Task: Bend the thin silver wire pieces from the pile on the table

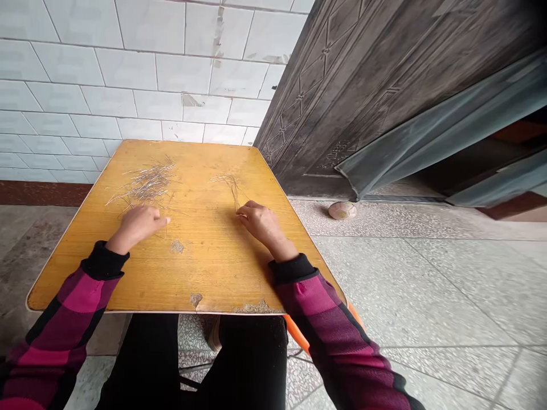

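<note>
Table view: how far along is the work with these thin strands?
Seemingly done: a small bunch of strands lies apart on the yellow tabletop. In hand: the right hand has its fingertips at that bunch's lower end. Left: the larger loose pile, scattered just beyond the left hand.

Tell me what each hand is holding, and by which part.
The left hand shows nothing held. The right hand's fingertips touch the lower end of a small bunch of thin strands, but whether they grip it cannot be told.
</note>
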A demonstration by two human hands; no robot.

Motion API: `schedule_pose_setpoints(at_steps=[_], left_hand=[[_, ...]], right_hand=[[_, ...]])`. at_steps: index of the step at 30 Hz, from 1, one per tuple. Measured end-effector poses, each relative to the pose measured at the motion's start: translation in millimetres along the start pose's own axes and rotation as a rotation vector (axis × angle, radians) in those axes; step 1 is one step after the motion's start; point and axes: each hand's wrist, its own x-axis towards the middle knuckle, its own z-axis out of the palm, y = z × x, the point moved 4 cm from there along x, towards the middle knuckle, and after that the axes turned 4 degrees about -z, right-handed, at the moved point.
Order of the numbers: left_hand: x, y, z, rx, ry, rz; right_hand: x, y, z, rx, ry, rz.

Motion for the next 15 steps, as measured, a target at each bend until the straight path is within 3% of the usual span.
schedule_pose_setpoints(at_steps=[4,6,8,10,11,15], left_hand=[[-2,5,18.3,0.210,0.003,-0.094],[2,1,14.1,0.130,0.053,-0.135],[7,-8,4.8,-0.147,0.042,-0.171],[12,-16,-1.9,-0.599,-0.094,-0.210],[13,-18,-2.4,-0.795,-0.219,-0.243],[11,-11,5.3,-1.235,-0.611,-0.315]], right_hand=[[-3,-5,-4,0.001,0.049,-0.006],[-4,-8,-3,0.012,0.058,-0.039],[-5,-11,-3,0.029,0.061,-0.066],[-5,-13,-3,0.049,0.065,-0.089],[-5,-14,-4,0.060,0.070,-0.099],[-6,-16,-5,0.113,0.120,-0.135]])
